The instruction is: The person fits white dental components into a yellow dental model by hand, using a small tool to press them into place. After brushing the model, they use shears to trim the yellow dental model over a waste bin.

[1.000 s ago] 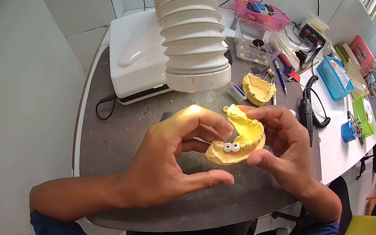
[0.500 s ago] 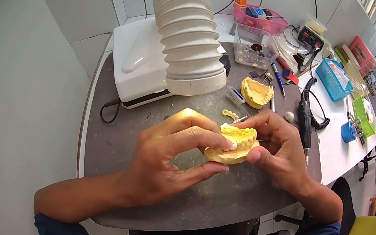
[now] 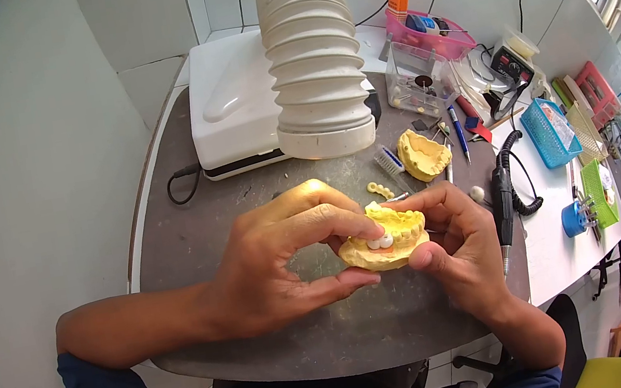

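Note:
Between my hands, above the grey bench, is a yellow plaster dental model with a row of teeth. White dental crowns sit in its near-left part, over a pinkish gum area. My left hand has the index fingertip against the top of the crowns and the thumb along the model's lower left edge. My right hand grips the model's right end, thumb in front and fingers behind. Beyond them lie a small yellowish dental bridge and a second plaster model.
A white ribbed suction hose hangs over the bench before a white machine. To the right are a brush, a blue pen, a clear box and a black handpiece with coiled cord. A blue basket stands farther right.
My left index finger has shifted slightly, so more of the white crowns shows. The model remains between both hands in nearly the same place.

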{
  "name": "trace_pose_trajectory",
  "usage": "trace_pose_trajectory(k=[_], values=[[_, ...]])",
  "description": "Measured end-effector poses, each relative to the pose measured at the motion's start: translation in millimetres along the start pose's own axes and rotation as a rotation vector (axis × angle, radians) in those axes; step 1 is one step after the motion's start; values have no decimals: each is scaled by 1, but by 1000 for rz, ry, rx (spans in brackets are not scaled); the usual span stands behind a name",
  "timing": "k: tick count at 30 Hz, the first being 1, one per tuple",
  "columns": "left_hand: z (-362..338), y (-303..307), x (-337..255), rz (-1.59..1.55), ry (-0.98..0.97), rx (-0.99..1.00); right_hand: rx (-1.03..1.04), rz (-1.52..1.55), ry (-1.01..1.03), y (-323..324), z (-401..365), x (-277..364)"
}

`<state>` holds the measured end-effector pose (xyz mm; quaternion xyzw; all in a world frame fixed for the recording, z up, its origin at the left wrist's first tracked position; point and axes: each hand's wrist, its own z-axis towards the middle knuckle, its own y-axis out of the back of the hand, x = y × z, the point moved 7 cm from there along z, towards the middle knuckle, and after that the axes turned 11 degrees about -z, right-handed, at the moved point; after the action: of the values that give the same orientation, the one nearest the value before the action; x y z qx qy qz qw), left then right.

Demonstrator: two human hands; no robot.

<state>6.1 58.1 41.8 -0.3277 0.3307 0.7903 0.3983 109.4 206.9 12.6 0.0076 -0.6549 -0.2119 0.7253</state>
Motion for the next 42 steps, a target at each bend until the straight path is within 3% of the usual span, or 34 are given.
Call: trace_pose_trajectory(k=[8,14,16,17,19,25,42], values=[[-1,0,-4,57,-30,8,39,35,-22,-3,0,0],[0,-1,1,43,75,86,33,-48,-23,-4,0,-3],[-7,-1,16,-232,267,11,18,-252,26,-3,1,1],[-7,0,16,-235,270,10,19,-252,22,-3,1,2],[-11,-4,21,-263,406,78,-58,-553,287,-4,-1,23],[-15,-5,25,-436,353,55,-8,-645,459,-11,-2,34],[-14,-6,25,-422,403,63,36,-660,473,-16,-3,33]])
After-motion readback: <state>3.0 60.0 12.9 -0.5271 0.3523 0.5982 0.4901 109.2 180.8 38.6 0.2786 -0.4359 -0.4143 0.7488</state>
